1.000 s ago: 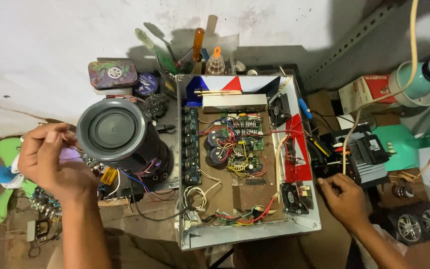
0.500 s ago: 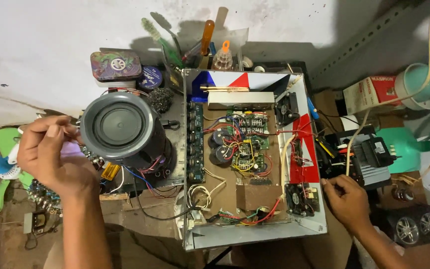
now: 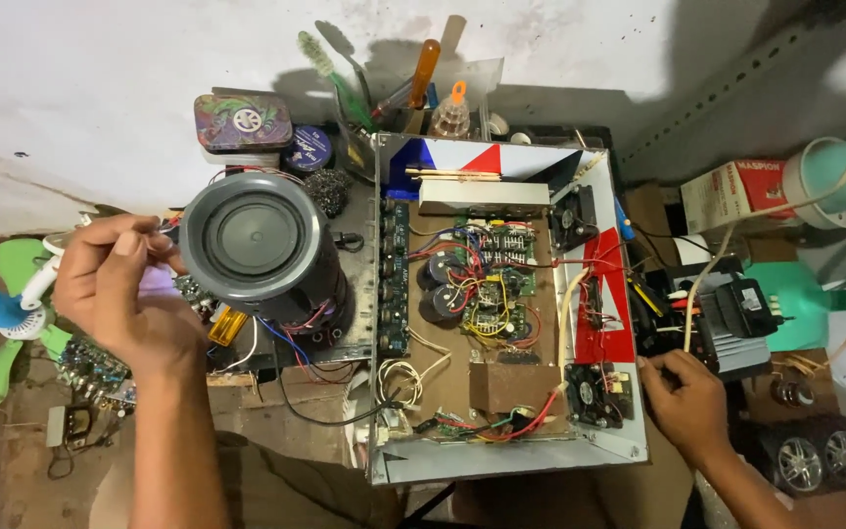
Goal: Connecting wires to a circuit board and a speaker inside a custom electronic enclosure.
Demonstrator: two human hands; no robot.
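Left hand (image 3: 115, 294) is pinching sth small w/ closed fingers, just left of the speaker (image 3: 252, 245); can't tell what. Right hand (image 3: 682, 397), curled, is touching the box (image 3: 511, 460) edge by a small fan (image 3: 589, 392). Best steadying both, avoiding the wires (image 3: 487, 294).

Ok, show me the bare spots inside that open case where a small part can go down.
Inside the open case, the brown board patch between the wire coil and the lower fan is bare. The circuit boards above are crowded with wires. The right hand rests at the case's right edge.
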